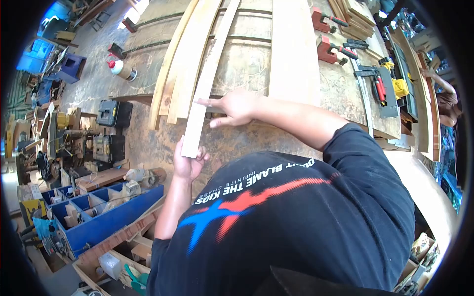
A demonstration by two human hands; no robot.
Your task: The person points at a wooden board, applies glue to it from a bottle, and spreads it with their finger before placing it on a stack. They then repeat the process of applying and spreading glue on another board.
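A long narrow wooden strip runs from the far side of the workbench toward my body, its near end jutting past the bench edge. My left hand is wrapped under that near end, with fingertips showing on its right side. Farther up, my right hand lies over the strip's right edge, fingers stretched out and thumb apart, the fingertips touching the wood. Several other boards lie to the left of the strip. A wide pale board lies to the right.
A glue bottle with a red cap stands at the bench's left. Red clamps grip the right side, near a bar clamp. A blue divided box and black tool cases are at left. Another person is at far right.
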